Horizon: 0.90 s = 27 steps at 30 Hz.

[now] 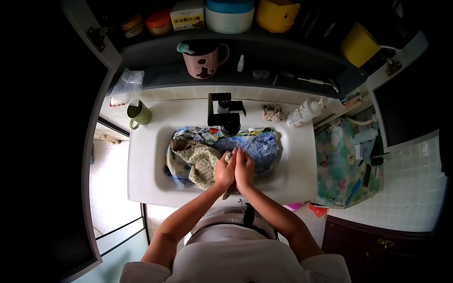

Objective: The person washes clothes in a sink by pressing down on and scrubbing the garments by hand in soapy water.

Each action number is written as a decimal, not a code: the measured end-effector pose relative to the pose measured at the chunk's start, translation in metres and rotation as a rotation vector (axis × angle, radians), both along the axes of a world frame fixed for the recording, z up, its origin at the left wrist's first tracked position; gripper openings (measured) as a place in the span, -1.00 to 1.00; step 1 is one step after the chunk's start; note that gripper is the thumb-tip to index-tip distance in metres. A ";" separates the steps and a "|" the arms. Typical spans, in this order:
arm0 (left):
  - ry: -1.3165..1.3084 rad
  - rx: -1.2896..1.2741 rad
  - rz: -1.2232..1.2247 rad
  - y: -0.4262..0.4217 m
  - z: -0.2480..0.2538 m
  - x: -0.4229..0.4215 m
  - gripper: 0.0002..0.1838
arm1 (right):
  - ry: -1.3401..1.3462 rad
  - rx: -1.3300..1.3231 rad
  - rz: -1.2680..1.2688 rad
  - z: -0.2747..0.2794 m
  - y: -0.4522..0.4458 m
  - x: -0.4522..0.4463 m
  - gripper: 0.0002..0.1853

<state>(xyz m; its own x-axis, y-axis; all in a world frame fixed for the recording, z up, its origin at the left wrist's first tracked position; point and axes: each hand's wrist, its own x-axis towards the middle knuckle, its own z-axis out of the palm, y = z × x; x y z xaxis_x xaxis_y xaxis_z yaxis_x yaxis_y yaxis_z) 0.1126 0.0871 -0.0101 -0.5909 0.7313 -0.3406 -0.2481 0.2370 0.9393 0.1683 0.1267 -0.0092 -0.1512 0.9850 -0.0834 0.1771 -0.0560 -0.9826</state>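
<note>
Over the white sink [302, 188], my left hand [224, 172] and my right hand [244, 170] are pressed together, palms facing. Bunched between them is part of a beige patterned garment [202, 162]; bits of it show above and below the hands, and the rest spreads to the left in the basin. Both hands are closed on this cloth, though most of the grip is hidden. Behind lies blue wet clothing [259, 147], beside a multicoloured printed cloth [196, 134]. The black faucet [226, 113] stands just beyond my fingertips.
A green cup [139, 114] stands on the left rim. A crumpled cloth [272, 112] and a white pump bottle [304, 112] sit at the right. Above, the dark shelf [163, 70] carries a pink mug [202, 62]. Open cabinet doors flank the sink.
</note>
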 end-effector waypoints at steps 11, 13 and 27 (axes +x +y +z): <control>0.019 0.140 -0.081 0.022 -0.027 -0.048 -0.80 | 0.051 -0.628 -0.233 0.012 0.071 0.028 -0.64; -0.168 0.087 0.041 0.021 -0.013 -0.082 -0.67 | 0.559 -0.663 -0.100 -0.051 0.119 0.063 -0.39; -0.127 -0.294 -0.028 -0.053 -0.077 -0.022 -0.09 | -0.795 0.361 0.458 -0.093 0.018 0.085 -0.45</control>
<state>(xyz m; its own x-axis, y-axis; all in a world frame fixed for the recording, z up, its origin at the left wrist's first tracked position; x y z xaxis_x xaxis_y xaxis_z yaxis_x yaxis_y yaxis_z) 0.0904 0.0338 -0.0868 -0.5113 0.6061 -0.6093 -0.3487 0.5017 0.7917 0.2532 0.1451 -0.1023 -0.5545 0.8316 -0.0318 0.7233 0.4627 -0.5125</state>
